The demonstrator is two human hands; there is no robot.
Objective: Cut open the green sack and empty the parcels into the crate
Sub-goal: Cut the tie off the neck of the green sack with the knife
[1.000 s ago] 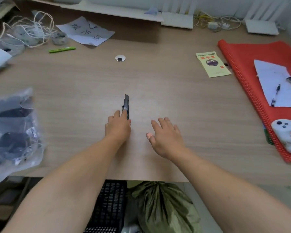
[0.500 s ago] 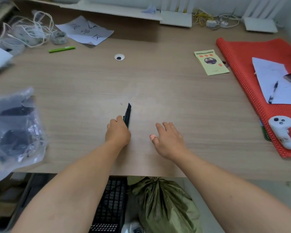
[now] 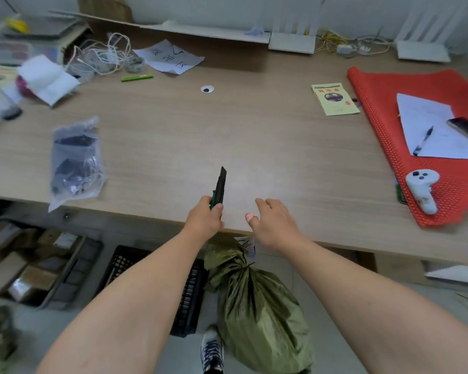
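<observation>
- Olive-green, thin woven-plastic sack stands on the floor under the counter's near edge, bulging and tied shut at a gathered neck that points up toward the counter.
- Its skin looks soft, crinkly and probably slippery; the fullness suggests some weight, so it likely slumps rather than holds its shape when lifted.
- Best hold, I judge, is the knotted neck, where the cloth bunches into a firm handle; a cut just below the tie would keep the blade off the parcels inside.
- Black perforated plastic crate sits on the floor just beside the sack, to its left, partly hidden by the left forearm.
- Left hand is closed around a slim black utility knife with a green grip, blade end pointing away over the counter.
- Right hand is empty, fingers loosely spread, hovering at the counter's front edge above the sack.
- Light wood-grain counter carries only bystanders: a clear plastic bag of dark items at left and a red mesh mat at right.
</observation>
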